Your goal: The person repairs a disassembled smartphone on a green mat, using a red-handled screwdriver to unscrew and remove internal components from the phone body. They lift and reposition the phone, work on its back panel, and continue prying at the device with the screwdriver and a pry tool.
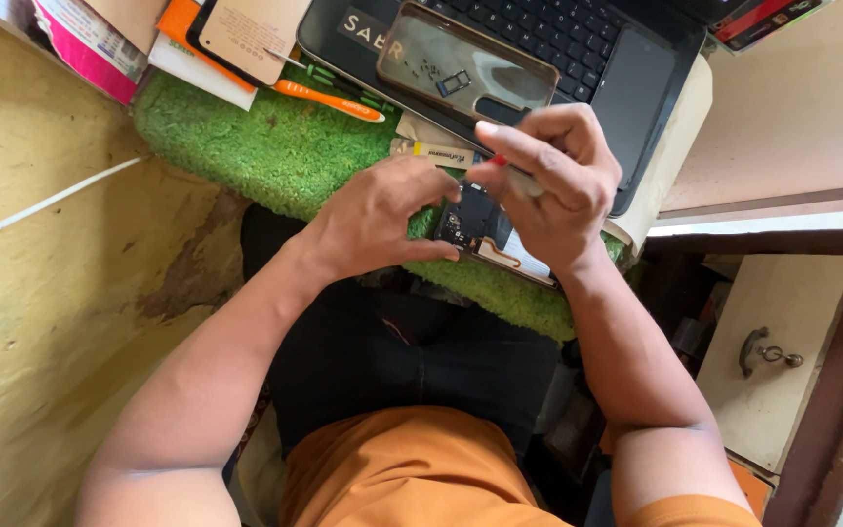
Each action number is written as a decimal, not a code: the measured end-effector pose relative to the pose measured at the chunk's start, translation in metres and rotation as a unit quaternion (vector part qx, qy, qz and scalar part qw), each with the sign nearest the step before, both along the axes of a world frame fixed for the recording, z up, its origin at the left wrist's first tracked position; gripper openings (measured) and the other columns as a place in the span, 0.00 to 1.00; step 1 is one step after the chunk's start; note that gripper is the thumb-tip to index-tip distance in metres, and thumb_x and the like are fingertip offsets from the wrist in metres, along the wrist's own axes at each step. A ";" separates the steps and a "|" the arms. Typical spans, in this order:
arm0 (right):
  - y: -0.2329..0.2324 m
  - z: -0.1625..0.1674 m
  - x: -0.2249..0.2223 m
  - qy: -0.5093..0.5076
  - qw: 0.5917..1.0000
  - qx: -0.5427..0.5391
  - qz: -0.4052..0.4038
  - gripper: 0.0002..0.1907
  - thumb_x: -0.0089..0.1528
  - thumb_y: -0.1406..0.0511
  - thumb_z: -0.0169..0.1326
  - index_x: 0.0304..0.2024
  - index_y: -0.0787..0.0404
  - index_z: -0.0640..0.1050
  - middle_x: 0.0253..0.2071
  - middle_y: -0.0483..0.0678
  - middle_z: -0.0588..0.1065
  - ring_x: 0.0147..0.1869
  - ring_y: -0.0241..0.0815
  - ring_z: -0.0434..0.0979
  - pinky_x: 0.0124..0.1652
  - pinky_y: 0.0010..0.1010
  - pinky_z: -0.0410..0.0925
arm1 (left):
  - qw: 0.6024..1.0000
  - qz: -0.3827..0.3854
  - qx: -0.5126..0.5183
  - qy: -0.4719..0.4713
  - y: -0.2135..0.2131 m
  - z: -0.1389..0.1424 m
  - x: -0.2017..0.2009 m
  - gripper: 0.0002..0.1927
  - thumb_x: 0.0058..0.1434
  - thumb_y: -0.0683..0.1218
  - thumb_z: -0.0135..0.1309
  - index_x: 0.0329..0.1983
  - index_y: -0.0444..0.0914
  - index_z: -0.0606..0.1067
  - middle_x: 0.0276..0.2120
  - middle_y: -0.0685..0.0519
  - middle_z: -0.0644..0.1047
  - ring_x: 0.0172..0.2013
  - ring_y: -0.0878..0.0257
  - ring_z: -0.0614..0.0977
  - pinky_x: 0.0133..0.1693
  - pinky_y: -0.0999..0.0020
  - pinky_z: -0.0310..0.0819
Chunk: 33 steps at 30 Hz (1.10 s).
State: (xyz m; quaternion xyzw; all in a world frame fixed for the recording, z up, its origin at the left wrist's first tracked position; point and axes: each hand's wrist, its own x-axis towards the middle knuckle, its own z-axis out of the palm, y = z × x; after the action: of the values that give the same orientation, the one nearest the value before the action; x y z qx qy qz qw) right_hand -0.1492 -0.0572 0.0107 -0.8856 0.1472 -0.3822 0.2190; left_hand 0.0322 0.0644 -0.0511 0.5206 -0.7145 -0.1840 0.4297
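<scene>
An opened phone (475,226) with its dark circuit board showing lies on a green fuzzy mat (275,146). My left hand (378,217) rests on the phone's left side and holds it steady. My right hand (553,181) is closed around a thin tool with a red tip (501,164), held above the phone's upper end. Both hands hide much of the phone.
A clear phone back cover (465,66) with a small SIM tray lies on a black laptop (578,49). An orange-handled screwdriver (329,98) lies on the mat. Boxes and papers (100,39) are stacked top left. A pale drawer with a metal handle (768,351) stands open at right.
</scene>
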 end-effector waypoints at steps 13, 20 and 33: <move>0.000 0.000 -0.002 -0.006 1.000 0.000 0.022 0.19 0.60 0.74 0.69 0.53 0.63 0.81 0.38 0.55 0.76 0.38 0.40 0.80 0.35 0.28 0.73 | 0.995 0.015 -0.020 -0.100 0.005 0.003 -0.003 0.29 0.57 0.59 0.67 0.54 0.37 0.78 0.39 0.48 0.73 0.43 0.50 0.77 0.50 0.56 0.75; -0.004 -0.008 -0.006 -0.043 0.987 0.083 0.129 0.21 0.63 0.77 0.54 0.58 0.63 0.76 0.46 0.54 0.78 0.45 0.39 0.82 0.44 0.28 0.77 | 0.994 0.014 -0.008 -0.106 0.004 0.005 -0.003 0.30 0.56 0.60 0.67 0.53 0.36 0.77 0.38 0.48 0.73 0.42 0.50 0.77 0.49 0.56 0.74; -0.001 -0.004 -0.004 -0.013 0.996 0.021 0.085 0.21 0.58 0.74 0.60 0.55 0.63 0.79 0.45 0.57 0.78 0.43 0.42 0.81 0.43 0.29 0.75 | 0.995 0.013 0.001 -0.094 0.004 0.006 -0.003 0.29 0.55 0.59 0.68 0.52 0.37 0.77 0.38 0.48 0.73 0.42 0.50 0.77 0.48 0.55 0.74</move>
State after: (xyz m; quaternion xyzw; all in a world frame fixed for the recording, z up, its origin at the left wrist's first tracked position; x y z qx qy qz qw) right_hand -0.1533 -0.0587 0.0069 -0.8853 0.0764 -0.3702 0.2707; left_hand 0.0290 0.0681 -0.0453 0.5453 -0.7447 -0.1286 0.3626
